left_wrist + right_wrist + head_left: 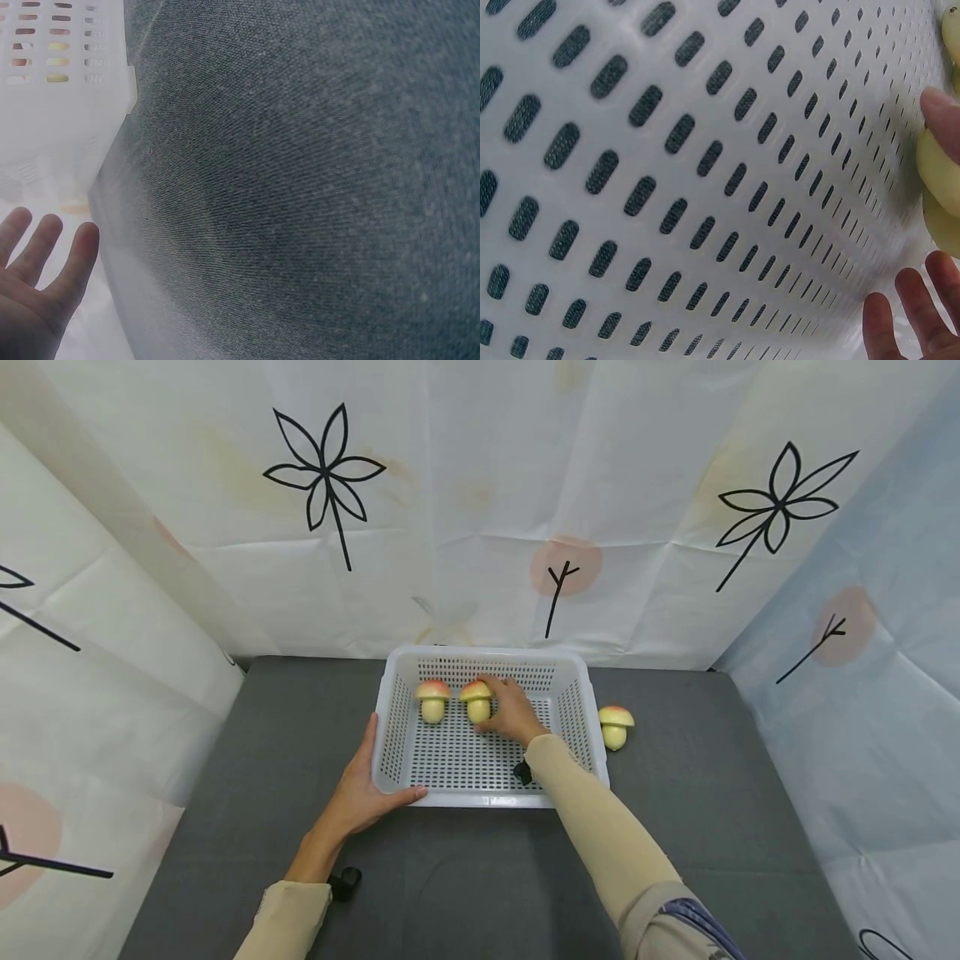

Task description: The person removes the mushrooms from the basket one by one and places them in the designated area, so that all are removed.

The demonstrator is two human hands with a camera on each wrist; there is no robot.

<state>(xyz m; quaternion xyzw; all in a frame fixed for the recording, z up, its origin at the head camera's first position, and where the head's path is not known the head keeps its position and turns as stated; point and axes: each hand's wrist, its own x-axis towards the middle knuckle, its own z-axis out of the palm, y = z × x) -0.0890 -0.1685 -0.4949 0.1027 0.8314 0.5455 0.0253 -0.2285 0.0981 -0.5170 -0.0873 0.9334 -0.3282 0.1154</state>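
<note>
Right hand (517,714): keep the pinch light and the stem down, I'd say (cap looks slick), clear of the left mushroom (432,701). Held mushroom (478,700) is mid-frame in the basket (487,801), between thumb near the stem and forefinger at the cap. Left hand (366,789) spread wide at the basket's lower-left corner. Outer mushroom (616,729): right of basket.

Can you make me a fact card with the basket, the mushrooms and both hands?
Basket: white rectangular plastic with holes, on a dark grey, woven-surfaced table
Left mushroom: pale yellow stem, rounded red-topped cap; inside the basket
Middle mushroom: same look; inside the basket, pinched by the bare right hand
Right mushroom: same look; on the table, beside the basket's right wall
Left hand: bare, against the basket's near left corner
</note>
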